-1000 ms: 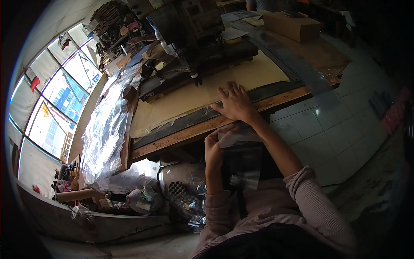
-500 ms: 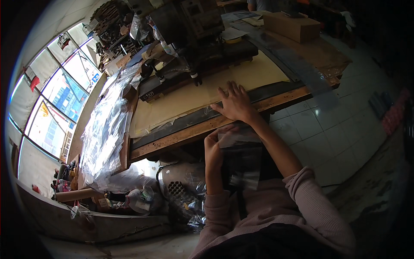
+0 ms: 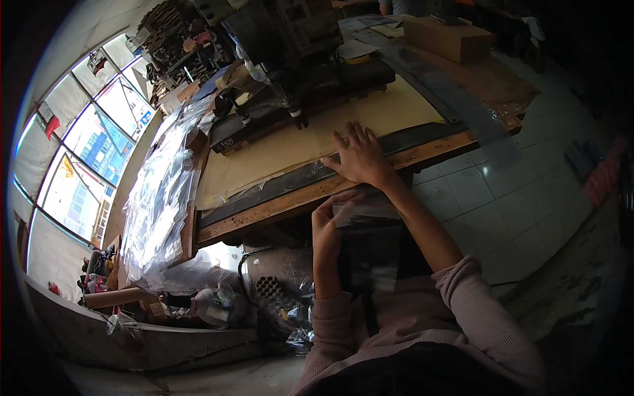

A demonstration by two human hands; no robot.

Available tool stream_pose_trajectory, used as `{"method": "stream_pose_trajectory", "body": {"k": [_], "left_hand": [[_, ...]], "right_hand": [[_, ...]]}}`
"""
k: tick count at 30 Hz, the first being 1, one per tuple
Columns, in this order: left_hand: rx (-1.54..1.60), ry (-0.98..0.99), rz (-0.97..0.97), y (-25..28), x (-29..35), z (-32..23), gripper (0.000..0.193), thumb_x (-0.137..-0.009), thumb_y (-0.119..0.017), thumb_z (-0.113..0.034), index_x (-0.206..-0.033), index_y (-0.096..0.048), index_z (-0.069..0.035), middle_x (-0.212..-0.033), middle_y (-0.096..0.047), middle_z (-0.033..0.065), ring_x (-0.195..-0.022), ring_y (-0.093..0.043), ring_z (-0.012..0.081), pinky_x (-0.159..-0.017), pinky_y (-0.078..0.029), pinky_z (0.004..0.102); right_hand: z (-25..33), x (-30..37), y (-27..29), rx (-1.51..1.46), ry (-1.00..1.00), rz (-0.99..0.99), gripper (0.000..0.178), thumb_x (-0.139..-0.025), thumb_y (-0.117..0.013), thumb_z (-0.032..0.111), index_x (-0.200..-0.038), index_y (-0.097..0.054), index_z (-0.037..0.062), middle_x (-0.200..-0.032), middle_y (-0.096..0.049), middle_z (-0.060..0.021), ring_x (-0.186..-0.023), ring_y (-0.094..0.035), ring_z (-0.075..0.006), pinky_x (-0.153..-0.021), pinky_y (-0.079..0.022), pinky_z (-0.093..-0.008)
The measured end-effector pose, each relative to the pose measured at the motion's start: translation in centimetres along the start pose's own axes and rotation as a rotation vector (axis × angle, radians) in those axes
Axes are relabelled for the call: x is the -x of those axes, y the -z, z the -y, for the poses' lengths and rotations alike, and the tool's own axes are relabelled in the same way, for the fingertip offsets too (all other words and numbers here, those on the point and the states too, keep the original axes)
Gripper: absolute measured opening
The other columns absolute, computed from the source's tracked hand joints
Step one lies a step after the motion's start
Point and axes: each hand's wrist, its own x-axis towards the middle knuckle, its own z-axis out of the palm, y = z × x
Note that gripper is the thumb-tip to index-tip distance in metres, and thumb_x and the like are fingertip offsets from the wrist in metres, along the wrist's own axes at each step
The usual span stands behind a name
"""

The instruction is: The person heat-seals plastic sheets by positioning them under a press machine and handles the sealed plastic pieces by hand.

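Observation:
My left hand (image 3: 326, 228) is closed in a pinch just below the table's front edge. Between its fingers is the upper edge of a clear plastic sheet (image 3: 370, 247), which hangs down in front of my body; whether it is one sheet or more I cannot tell. My right hand (image 3: 360, 156) lies with fingers spread on the front part of a yellowish board (image 3: 264, 162), its wrist over the wooden table edge (image 3: 277, 214). Behind the board stands a dark press machine (image 3: 284, 39), its black plate (image 3: 310, 99) just above the board's far part.
Clear plastic sheets (image 3: 155, 204) are heaped along the left side. A brown cardboard box (image 3: 446, 39) sits at the back right, near a clear strip (image 3: 485, 122) overhanging the table's right end. Plastic scraps (image 3: 297, 317) lie below the table. A cardboard tube (image 3: 115, 298) juts out lower left.

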Motion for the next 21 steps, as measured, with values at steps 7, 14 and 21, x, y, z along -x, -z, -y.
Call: {"method": "stream_pose_trajectory", "body": {"k": [7, 14, 21], "left_hand": [[-0.298, -0.109, 0.084, -0.1, -0.4, -1.2, 0.027, -0.084, -0.058, -0.008, -0.106, -0.056, 0.007, -0.097, -0.064, 0.0132, -0.084, -0.062, 0.0153, -0.071, -0.049, 0.0234], [-0.375, -0.175, 0.024, 0.7, 0.0, 0.6, 0.021, -0.087, -0.056, -0.013, -0.098, -0.061, 0.004, -0.081, -0.065, 0.0076, -0.075, -0.062, 0.0128, -0.066, -0.048, 0.0241], [-0.29, -0.109, -0.099, -0.7, 1.5, 0.2, 0.023, -0.087, -0.055, -0.014, -0.096, -0.061, 0.006, -0.083, -0.066, 0.0116, -0.075, -0.063, 0.0133, -0.067, -0.048, 0.0244]], "right_hand": [[-0.2, -0.5, -0.2, 0.031, 0.016, -0.02, 0.07, -0.083, -0.042, 0.059, -0.126, -0.043, 0.0032, -0.127, -0.039, -0.0298, -0.122, -0.036, -0.0397, -0.1, -0.029, -0.0482], [0.1, -0.3, -0.4, 0.035, 0.03, 0.014, 0.073, -0.083, -0.04, 0.06, -0.128, -0.041, 0.0036, -0.129, -0.037, -0.0302, -0.123, -0.035, -0.0401, -0.101, -0.028, -0.0481], [-0.3, -0.9, 2.2, -0.007, -0.002, 0.284, 0.08, -0.081, -0.037, 0.067, -0.133, -0.035, 0.0072, -0.134, -0.032, -0.0279, -0.128, -0.028, -0.0373, -0.103, -0.024, -0.0475]]}}
